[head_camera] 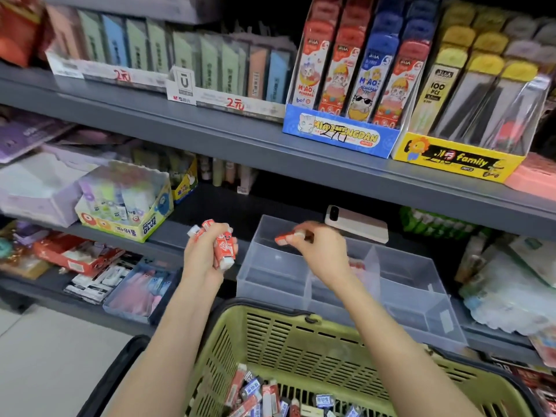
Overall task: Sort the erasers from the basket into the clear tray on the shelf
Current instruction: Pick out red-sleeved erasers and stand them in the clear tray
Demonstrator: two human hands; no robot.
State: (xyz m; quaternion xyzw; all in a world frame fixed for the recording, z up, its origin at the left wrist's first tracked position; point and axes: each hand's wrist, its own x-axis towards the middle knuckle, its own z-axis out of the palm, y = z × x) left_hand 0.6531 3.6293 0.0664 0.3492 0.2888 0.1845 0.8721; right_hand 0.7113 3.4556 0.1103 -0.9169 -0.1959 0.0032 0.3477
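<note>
We pinch one red eraser (285, 237) between the thumb and fingers of our right hand (322, 254), above the rear left part of the clear tray (403, 266). Our left hand (207, 254), just beside the tray's left edge, grips a bundle of red erasers (224, 249). Loose erasers (261, 395), red and blue, lie in the green basket (301, 341) beneath our forearms. The tray sits on a grey shop shelf (171, 236) among boxes of stationery. Pale floor tiles (45, 341) show lower left.
</note>
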